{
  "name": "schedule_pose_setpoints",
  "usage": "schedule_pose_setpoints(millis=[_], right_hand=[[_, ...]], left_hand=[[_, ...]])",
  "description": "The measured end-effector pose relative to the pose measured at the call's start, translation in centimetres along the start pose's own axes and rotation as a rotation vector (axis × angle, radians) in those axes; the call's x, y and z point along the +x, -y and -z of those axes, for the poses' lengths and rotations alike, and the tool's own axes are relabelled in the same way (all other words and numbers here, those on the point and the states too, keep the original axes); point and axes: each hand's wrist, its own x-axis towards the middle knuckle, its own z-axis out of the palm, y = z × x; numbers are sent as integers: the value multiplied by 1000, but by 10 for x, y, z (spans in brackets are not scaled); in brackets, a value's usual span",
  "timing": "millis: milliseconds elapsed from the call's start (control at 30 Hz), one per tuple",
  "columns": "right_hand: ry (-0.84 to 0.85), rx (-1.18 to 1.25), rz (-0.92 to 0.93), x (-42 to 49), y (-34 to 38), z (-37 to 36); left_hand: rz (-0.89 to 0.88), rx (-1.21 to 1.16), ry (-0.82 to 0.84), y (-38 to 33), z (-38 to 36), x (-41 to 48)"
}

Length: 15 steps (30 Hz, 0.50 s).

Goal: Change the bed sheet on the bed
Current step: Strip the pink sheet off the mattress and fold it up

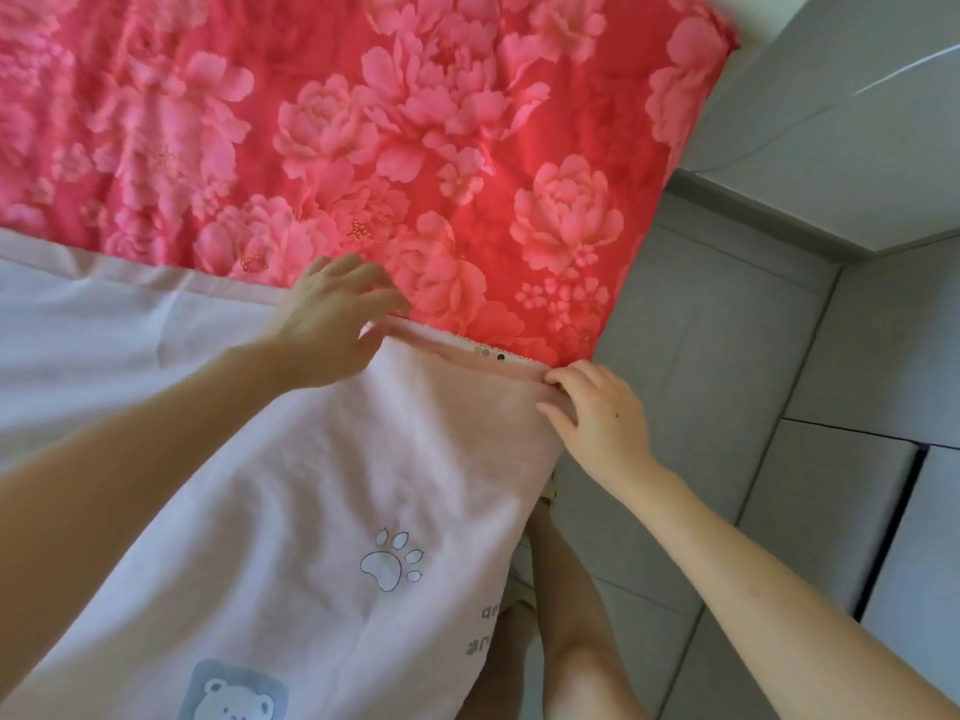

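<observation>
The pink sheet (322, 511) looks soft, light and fleecy, and likely to slump unless held at its edge. The left grip (332, 314) and the right grip (597, 413) each pinch its hem, and the red floral sheet (415, 148) lies just beyond them on the bed.

Bright, soft daylight, only faint shadows. Oversaturated glow on red floral sheet (467, 148); pale pink sheet (311, 485) washed out. Blurred at upper left, bent lines toward edges.
</observation>
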Motion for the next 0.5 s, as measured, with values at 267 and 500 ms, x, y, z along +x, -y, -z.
schedule_pose_setpoints(millis=[267,500], right_hand=[[-108,-283,15,-1,-8,8],[253,-533,-260,40,12,26]], left_hand=[[-59,7,-30,-11,-9,8],[108,5,16,-26,-29,20]])
